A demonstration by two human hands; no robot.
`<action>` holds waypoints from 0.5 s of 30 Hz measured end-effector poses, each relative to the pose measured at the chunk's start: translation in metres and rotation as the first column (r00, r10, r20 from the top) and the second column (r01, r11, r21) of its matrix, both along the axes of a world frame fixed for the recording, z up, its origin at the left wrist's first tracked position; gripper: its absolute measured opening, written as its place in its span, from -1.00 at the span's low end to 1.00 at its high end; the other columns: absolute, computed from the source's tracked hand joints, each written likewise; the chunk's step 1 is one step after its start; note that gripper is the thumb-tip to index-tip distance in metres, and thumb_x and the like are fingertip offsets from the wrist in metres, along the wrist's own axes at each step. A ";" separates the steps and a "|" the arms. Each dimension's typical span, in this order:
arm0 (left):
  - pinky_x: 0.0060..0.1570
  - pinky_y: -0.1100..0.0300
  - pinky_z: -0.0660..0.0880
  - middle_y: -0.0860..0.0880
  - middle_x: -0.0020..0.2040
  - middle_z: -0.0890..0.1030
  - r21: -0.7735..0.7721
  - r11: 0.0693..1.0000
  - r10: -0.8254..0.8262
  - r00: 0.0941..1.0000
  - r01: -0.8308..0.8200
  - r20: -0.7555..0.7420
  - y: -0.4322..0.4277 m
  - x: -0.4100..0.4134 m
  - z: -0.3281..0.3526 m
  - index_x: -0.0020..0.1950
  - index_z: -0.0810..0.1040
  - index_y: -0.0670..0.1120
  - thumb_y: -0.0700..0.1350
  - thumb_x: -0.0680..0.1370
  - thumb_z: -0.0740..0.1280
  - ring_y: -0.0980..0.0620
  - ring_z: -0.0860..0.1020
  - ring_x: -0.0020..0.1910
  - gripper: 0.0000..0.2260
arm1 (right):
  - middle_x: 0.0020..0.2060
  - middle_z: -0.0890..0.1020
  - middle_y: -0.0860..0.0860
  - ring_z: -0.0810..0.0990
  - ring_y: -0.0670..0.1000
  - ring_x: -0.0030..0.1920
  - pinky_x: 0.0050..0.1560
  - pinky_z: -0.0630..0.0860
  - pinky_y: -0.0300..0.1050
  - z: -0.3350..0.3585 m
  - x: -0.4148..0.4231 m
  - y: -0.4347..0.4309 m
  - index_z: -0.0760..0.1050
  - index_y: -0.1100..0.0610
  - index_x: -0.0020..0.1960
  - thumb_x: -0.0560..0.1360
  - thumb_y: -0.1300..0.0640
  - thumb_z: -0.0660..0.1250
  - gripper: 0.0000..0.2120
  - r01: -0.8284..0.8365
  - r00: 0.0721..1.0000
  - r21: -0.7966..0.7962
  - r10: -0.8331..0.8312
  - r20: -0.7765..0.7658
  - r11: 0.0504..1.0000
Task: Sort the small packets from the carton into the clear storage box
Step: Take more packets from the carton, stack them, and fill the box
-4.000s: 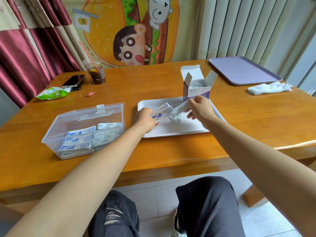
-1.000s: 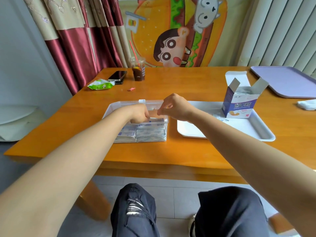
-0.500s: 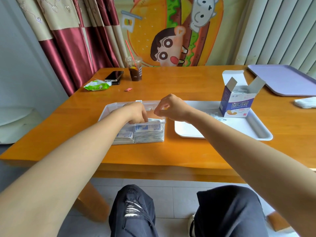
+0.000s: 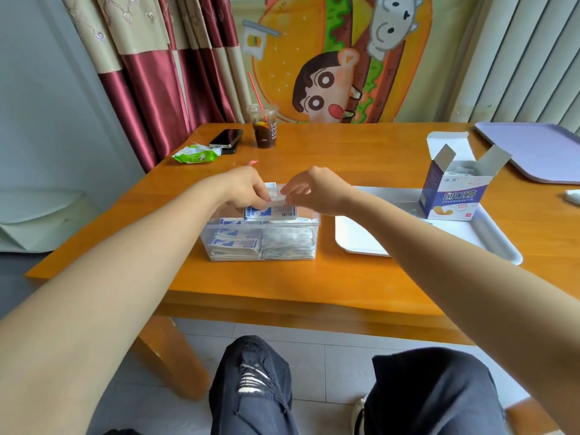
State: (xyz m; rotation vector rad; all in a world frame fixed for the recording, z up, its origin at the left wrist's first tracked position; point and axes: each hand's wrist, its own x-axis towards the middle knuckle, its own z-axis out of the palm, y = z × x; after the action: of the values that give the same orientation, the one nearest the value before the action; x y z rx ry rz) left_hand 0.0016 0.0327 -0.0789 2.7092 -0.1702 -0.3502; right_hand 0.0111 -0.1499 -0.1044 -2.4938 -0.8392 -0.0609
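The clear storage box stands on the wooden table, stacked with blue-and-white small packets. Just above its open top, my left hand and my right hand pinch a small bundle of packets between them, left hand on its left end, right hand on its right end. The open blue-and-white carton stands upright on the white tray to the right of the box.
A lavender tray lies at the far right. An iced drink cup, a phone, a green wipes pack and a small red wrapper sit at the back left. My knees are below the table's front edge.
Four seconds ago both hands were gathering packets on the white tray. They have since carried the bundle left over the clear box, where it now shows raised just above the rim.
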 end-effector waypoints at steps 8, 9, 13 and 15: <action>-0.18 0.17 0.53 0.00 -0.11 0.64 -0.149 0.979 0.158 0.980 -0.139 0.123 0.033 -0.021 -0.008 -0.08 0.67 -0.02 -0.14 0.51 0.42 0.03 0.55 -0.14 -0.96 | -0.32 0.65 -0.03 0.55 -0.16 -0.39 -0.33 0.42 -0.26 0.004 -0.002 0.046 0.65 0.16 0.07 0.55 0.20 0.25 -0.79 -0.001 0.978 -0.189 -0.039 -0.207 0.982; -0.13 0.17 0.52 0.05 -0.13 0.63 -0.156 0.969 0.221 0.954 -0.191 0.204 0.036 -0.020 -0.009 -0.12 0.67 -0.01 -0.13 0.51 0.41 0.04 0.56 -0.10 -0.95 | -0.34 0.65 -0.01 0.54 -0.16 -0.40 -0.37 0.40 -0.28 0.004 0.000 0.048 0.64 0.18 0.06 0.56 0.22 0.24 -0.79 0.020 0.965 -0.182 -0.067 -0.255 0.983; -0.21 0.20 0.35 0.01 -0.24 0.46 -0.092 0.901 0.426 0.828 -0.423 0.365 0.057 -0.024 -0.011 -0.20 0.53 0.07 -0.10 0.51 0.35 -0.08 0.45 -0.15 -0.90 | -0.32 0.65 0.05 0.52 -0.07 -0.36 -0.41 0.40 -0.29 0.000 0.004 0.060 0.60 0.23 0.12 0.56 0.25 0.26 -0.80 0.072 0.913 -0.170 -0.134 -0.387 0.983; -0.26 0.18 0.36 -0.11 -0.25 0.49 -0.055 0.872 0.481 0.833 -0.486 0.272 0.064 -0.027 -0.016 -0.10 0.58 -0.09 -0.06 0.50 0.37 -0.15 0.48 -0.16 -0.90 | -0.29 0.64 0.07 0.50 -0.03 -0.33 -0.41 0.41 -0.27 -0.003 0.006 0.068 0.57 0.23 0.16 0.55 0.26 0.29 -0.78 0.111 0.884 -0.137 -0.161 -0.439 0.984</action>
State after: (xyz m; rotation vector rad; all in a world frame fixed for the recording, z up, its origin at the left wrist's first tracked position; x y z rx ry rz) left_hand -0.0252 0.0965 -0.0945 2.6814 0.4437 0.1837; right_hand 0.0175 -0.0817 -0.1069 -2.5111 -0.4807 0.5100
